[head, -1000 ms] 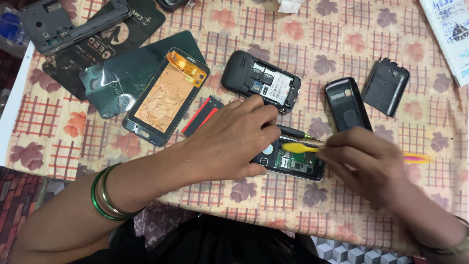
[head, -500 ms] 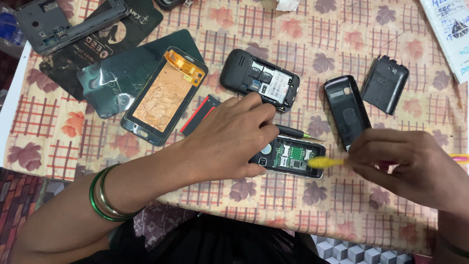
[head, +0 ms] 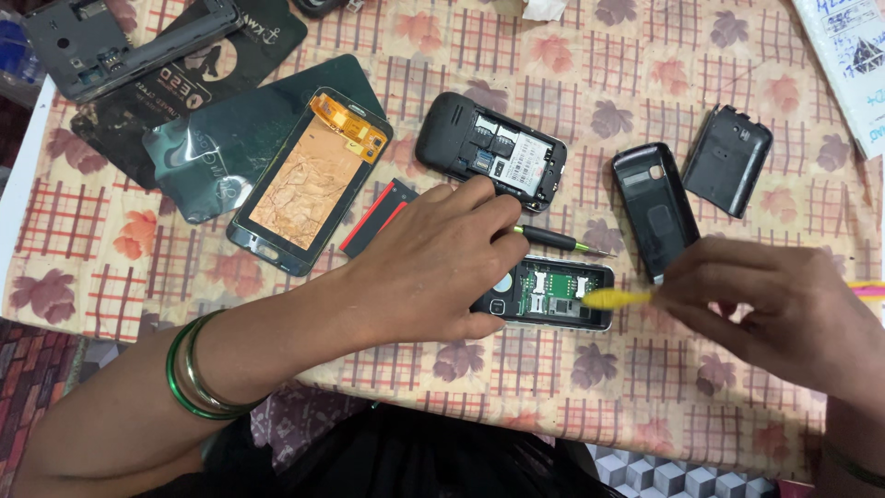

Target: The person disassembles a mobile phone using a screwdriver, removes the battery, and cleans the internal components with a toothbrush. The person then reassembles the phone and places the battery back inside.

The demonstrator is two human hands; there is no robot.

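An opened small phone (head: 556, 294) lies near the table's front edge with its green circuit board showing. My left hand (head: 433, 263) rests on its left end and holds it down; green bangles ring that wrist. To the right, my right hand (head: 784, 309) grips a yellow tool (head: 616, 298) whose tip is at the phone's right end. A thin black screwdriver (head: 558, 242) lies just behind the phone, beside my left fingers.
Behind lie another black phone (head: 490, 151) with its back off, two black back covers (head: 655, 210) (head: 727, 160), a red-and-black battery (head: 376, 216), a smartphone screen frame (head: 312, 181) on dark pouches, and a grey phone chassis (head: 101, 41) far left. Papers (head: 853, 55) sit far right.
My right hand has drawn back to the right, uncovering the opened phone; the yellow tool's tip now sits at the phone's right end. My left hand has stayed put.
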